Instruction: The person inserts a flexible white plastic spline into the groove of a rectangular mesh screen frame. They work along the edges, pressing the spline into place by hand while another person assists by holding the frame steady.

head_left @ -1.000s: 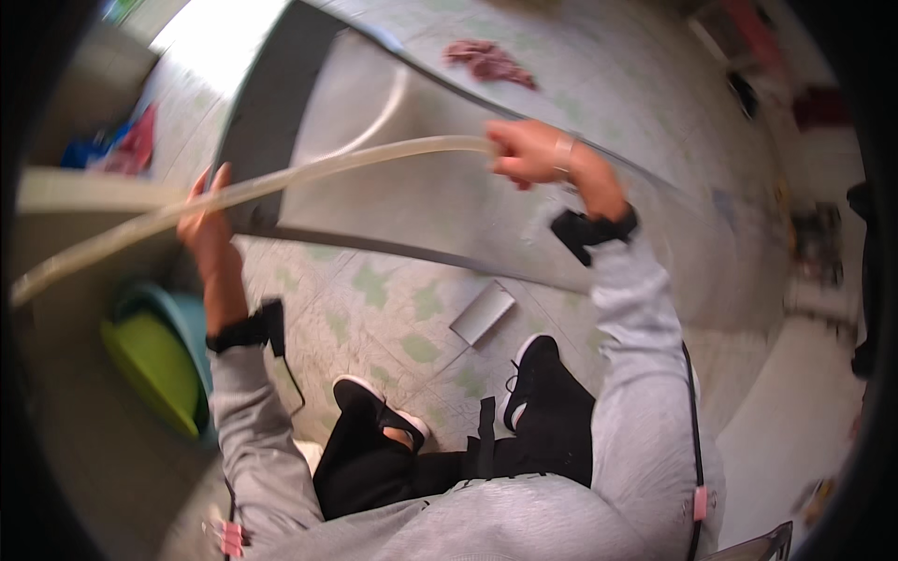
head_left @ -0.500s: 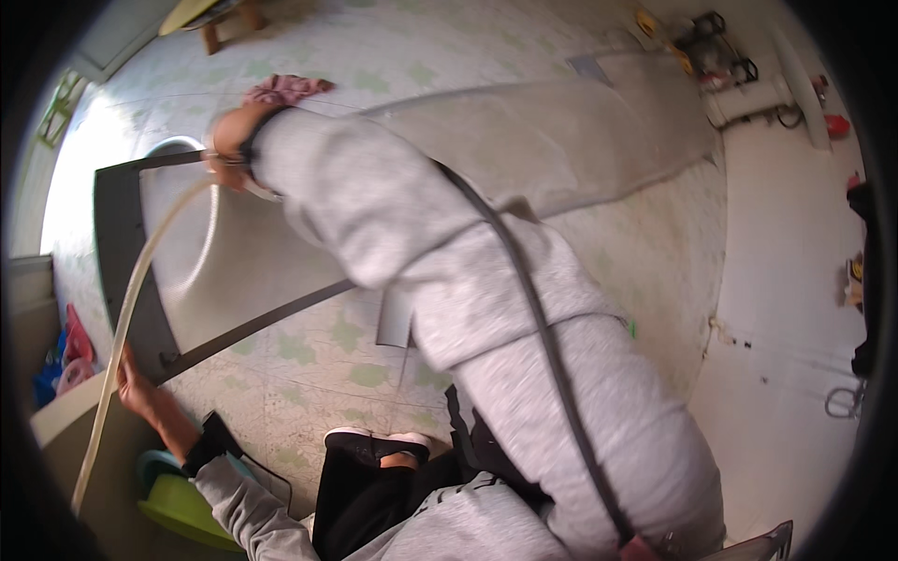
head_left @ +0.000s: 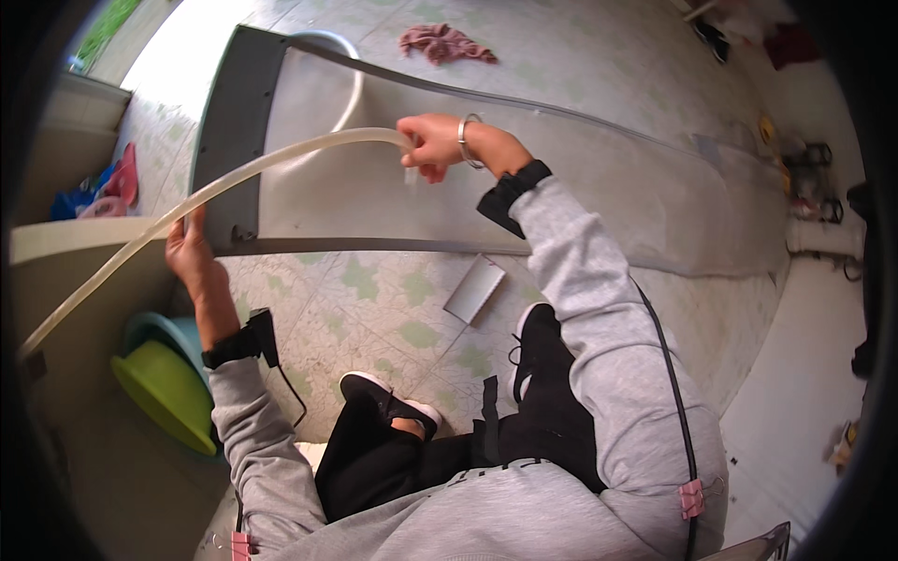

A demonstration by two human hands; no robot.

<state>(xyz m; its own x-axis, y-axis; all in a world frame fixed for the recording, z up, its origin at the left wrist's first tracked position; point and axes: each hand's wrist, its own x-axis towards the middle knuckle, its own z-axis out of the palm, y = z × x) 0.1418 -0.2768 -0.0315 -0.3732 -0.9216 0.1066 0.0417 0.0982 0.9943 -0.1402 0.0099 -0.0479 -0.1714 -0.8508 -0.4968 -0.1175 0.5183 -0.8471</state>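
Note:
My right hand (head_left: 432, 148) is closed round the end of a pale see-through hose (head_left: 271, 161), above a long mesh screen (head_left: 449, 210). A short clear streak below the fingers looks like water. From there the hose arches left, passing just over my left thumb, and runs off past the ledge. My left hand (head_left: 198, 262) grips the near corner of the screen's wide grey end strip (head_left: 234, 122), thumb on top and the other fingers hidden behind it. Under the screen's left end a round white basin (head_left: 354, 89) shows its rim at the far side and through the mesh.
A pink cloth (head_left: 447, 43) lies on the tiled floor beyond the screen. Between my feet and the screen is a small white tray-like piece (head_left: 475, 290). Green (head_left: 164, 397) and blue (head_left: 168, 329) basins lean at my left, below a ledge (head_left: 84, 236). White pipework (head_left: 823, 241) stands far right.
My right hand, stretched far left over the basin before, has drawn back to the right with the hose end. The view has shifted, and the left hand stays at the screen's corner.

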